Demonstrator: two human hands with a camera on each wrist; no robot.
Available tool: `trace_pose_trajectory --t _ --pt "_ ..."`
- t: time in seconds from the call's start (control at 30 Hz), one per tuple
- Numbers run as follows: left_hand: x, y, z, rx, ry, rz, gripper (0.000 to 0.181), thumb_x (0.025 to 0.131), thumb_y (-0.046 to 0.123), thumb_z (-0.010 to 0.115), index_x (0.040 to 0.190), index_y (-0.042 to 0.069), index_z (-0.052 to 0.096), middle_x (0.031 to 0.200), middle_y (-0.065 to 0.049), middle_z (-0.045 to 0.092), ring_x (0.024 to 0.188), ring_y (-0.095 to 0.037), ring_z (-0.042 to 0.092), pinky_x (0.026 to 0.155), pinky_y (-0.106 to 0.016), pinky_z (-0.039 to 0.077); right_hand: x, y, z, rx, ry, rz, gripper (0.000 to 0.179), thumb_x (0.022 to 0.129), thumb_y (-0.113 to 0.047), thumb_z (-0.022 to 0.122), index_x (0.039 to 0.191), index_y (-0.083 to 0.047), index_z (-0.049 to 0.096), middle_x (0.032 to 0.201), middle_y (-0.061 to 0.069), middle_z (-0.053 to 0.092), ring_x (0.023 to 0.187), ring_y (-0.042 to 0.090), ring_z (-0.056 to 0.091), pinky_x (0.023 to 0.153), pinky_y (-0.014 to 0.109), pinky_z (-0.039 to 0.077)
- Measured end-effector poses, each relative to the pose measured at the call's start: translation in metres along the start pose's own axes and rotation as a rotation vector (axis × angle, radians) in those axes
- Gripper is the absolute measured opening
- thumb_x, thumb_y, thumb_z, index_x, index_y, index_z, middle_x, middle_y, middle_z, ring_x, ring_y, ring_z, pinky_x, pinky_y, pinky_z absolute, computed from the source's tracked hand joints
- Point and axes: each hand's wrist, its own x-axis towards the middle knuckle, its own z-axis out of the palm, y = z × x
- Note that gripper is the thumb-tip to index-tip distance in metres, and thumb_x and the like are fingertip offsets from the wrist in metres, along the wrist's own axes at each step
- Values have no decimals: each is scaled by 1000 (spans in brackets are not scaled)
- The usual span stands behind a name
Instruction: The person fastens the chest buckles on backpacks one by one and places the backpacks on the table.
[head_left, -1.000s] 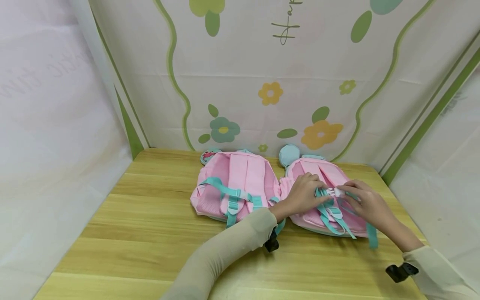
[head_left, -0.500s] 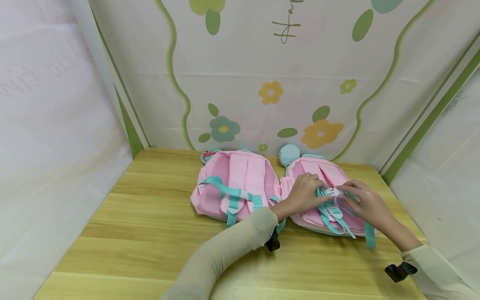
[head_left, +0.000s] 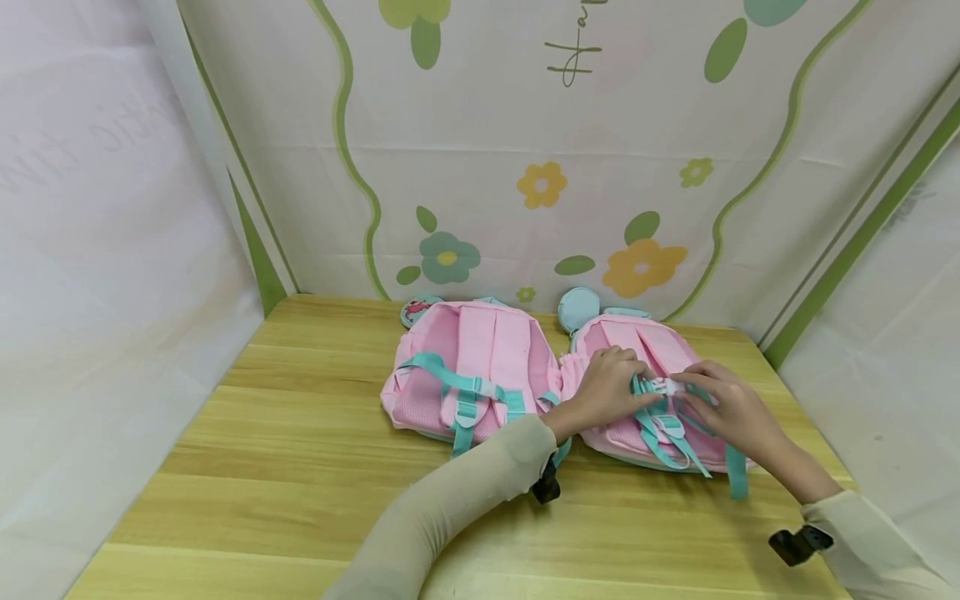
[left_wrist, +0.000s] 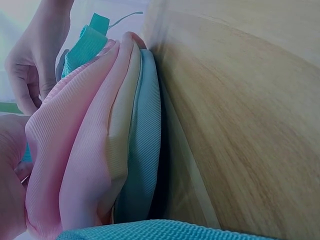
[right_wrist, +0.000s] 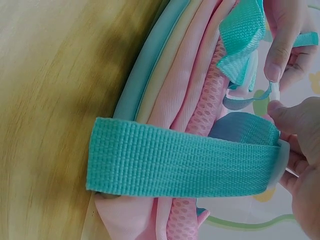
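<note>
Two pink backpacks lie back side up on the wooden table. Over the right backpack (head_left: pixel 618 442), both hands meet at a white side-release buckle (head_left: pixel 665 385). My left hand (head_left: pixel 611 385) pinches its left half, the one on the teal strap. From the other side, my right hand (head_left: pixel 733 408) pinches the right half between thumb and fingers. The halves touch; whether they are latched I cannot tell. In the right wrist view, a wide teal strap (right_wrist: pixel 185 160) runs from the bag to a white plastic piece by my right hand's fingers.
The left backpack (head_left: pixel 495 342) sits against the right one, with its teal straps and buckle across its back. Round pouches (head_left: pixel 579 310) stick out behind the bags. A printed cloth wall (head_left: pixel 480 125) rises behind the wooden table (head_left: pixel 285 467).
The buckle's prongs, visible in a gap a second ago, have moved into the other half as the halves came together. Both hands stay almost where they were.
</note>
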Motion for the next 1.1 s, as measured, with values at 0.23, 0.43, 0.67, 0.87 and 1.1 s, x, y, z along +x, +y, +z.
trace_pose_trajectory --t 0.23,0.43,0.67,0.87,1.1 --pt "-1 2 -2 12 -28 -3 28 90 49 75 106 27 77 100 12 66 94 -4 54 100 -26 41 1 0 0 3 7 -13 48 63 15 86 107 -1 76 97 8 67 76 18 60 62 18 48" --pt "-2 3 -3 36 -39 2 28 91 50 74 108 28 77 102 11 64 95 -5 53 99 -26 40 1 -1 -1 9 4 -31 22 87 -6 80 108 -1 76 97 8 67 77 19 60 65 17 47" --pt "-2 2 0 45 -45 0 28 92 49 72 109 28 76 105 12 63 98 -5 51 100 -25 39 1 -1 0 -30 -11 -26 48 61 14 87 106 -1 76 96 8 66 80 19 61 70 13 47" --pt "-3 2 1 68 -62 3 28 94 49 70 111 28 74 108 12 61 102 -6 50 103 -27 39 0 -2 0 -31 -21 -27 44 65 10 87 106 -1 76 96 7 66 79 18 61 68 16 48" --pt "-4 3 1 81 -71 8 28 95 49 69 113 28 73 110 12 61 105 -7 51 106 -30 39 0 1 0 -10 -15 -57 48 101 -43 50 107 -3 76 97 7 66 79 19 61 68 15 48"
